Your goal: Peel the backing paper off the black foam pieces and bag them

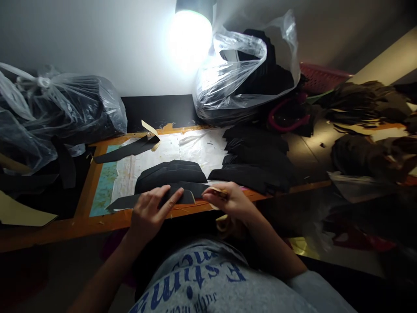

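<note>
My left hand (152,208) lies on a long black cut piece (122,202) at the table's front edge, its fingers stretched out and pressing the piece flat. Just to the right, the fingers of my right hand (230,198) are pinched together around a crumpled tan strip (220,192). A curl of similar tan material (223,224) hangs below that hand. Beyond my hands lies a small stack of black curved pieces (171,170). To its right, a larger heap of black pieces (254,152) is spread out. What my right fingertips touch is partly hidden.
White paper (198,145) covers the wood-edged board. A black piece with pale backing (130,149) lies at the left. Plastic bags of black material stand at the back left (81,102) and under the bright lamp (190,37). A pink basket (322,78) and brown scraps (368,102) are at the right.
</note>
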`<state>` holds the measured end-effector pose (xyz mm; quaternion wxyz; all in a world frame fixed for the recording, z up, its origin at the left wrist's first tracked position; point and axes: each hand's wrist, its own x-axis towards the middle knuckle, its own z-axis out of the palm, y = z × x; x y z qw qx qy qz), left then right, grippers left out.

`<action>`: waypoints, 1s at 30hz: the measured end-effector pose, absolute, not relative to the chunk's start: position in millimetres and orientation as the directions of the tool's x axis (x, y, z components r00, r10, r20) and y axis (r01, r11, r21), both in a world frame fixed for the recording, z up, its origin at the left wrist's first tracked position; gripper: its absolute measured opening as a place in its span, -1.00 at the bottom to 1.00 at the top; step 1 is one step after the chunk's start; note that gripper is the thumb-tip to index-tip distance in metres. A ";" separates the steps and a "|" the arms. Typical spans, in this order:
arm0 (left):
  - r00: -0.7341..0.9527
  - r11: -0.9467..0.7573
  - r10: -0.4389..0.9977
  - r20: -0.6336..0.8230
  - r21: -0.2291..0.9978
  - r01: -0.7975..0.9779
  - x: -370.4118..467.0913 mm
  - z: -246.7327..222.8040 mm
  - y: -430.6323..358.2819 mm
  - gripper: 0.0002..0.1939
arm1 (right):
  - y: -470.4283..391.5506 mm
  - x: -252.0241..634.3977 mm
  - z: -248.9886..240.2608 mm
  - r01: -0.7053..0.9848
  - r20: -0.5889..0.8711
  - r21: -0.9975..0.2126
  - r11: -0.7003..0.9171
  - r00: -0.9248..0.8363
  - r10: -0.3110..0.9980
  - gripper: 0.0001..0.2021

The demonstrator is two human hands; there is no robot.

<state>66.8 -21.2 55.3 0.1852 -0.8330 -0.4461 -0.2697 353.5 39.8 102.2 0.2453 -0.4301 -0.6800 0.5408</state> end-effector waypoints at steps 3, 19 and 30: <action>0.445 -0.532 0.651 0.615 -0.049 0.846 86.9 56.2 -34.2 -0.29 | 37.6 331.4 91.4 0.139 -0.184 -0.982 -0.125 -0.604 0.775 -0.56; 0.052 -0.503 0.853 0.520 0.789 0.353 118.2 71.1 -45.7 -0.71 | 3.2 309.4 71.9 -0.308 -0.261 -0.783 -0.541 -0.627 0.734 -0.62; -0.513 -0.239 0.760 0.399 0.905 0.351 11.2 56.9 -45.4 -0.64 | 17.9 359.9 39.4 -0.376 -0.270 -0.883 -0.281 -0.084 0.959 -0.64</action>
